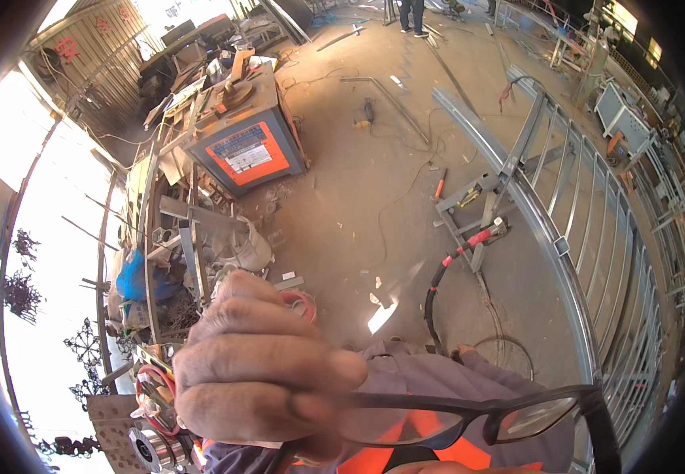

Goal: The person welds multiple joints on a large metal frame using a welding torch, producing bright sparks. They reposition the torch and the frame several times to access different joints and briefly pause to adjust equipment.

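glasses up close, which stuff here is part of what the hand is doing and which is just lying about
In hand:
- black-framed glasses, held at one end by the left hand

Lying about:
- orange-and-grey machine
- curved metal railing frame on the floor
- welding cable with red handle
- angle grinder
- scrap metal pile

the glasses point(469, 419) have a glossy black plastic frame and clear smooth lenses. just beyond them, the curved railing point(587, 221) is dull grey bare metal. beyond the glasses, the floor point(358, 189) looks rough and dusty.
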Available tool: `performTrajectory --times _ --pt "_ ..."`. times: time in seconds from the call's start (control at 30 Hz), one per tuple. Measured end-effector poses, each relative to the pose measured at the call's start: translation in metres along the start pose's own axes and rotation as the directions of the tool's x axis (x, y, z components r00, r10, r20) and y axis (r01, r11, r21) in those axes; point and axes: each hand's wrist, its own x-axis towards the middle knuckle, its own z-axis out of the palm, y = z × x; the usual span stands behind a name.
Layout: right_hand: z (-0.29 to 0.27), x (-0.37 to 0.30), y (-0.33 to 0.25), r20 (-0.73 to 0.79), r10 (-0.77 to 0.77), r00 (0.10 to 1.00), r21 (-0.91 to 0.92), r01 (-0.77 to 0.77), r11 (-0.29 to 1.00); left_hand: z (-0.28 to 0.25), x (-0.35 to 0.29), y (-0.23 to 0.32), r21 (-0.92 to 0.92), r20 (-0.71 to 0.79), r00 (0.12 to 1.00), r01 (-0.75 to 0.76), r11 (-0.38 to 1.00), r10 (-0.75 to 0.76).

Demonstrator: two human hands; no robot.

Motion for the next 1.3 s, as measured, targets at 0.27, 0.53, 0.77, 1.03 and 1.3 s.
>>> performTrajectory --times 0.27,0.53,0.77,1.03,1.3 --pt "0.069 -0.045 -0.030 -0.082 0.059 0.995 0.078 -0.053 0.996 -0.085 0.026 0.017 -0.050 -0.088 0.991 -0.104 0.993 0.099" --pt "0.094 -0.029 -0.016 -0.011 0.074 0.997 0.300 -0.067 0.952 -0.091 0.047 0.033 -0.066 -0.151 0.971 -0.199 0.978 0.187" --pt "0.089 -0.054 -0.001 -0.092 0.175 0.980 0.405 -0.124 0.906 -0.136 0.049 0.032 -0.116 -0.003 0.930 -0.366 0.923 0.368" --pt "0.081 -0.046 0.009 -0.066 0.139 0.988 0.106 -0.132 0.986 -0.132 0.044 0.049 -0.236 -0.101 0.947 -0.321 0.917 0.306" --pt "0.067 0.024 0.023 0.299 -0.290 0.909 -0.466 0.404 0.787 -0.095 0.040 0.066 0.173 -0.383 0.888 -0.201 0.964 0.253"
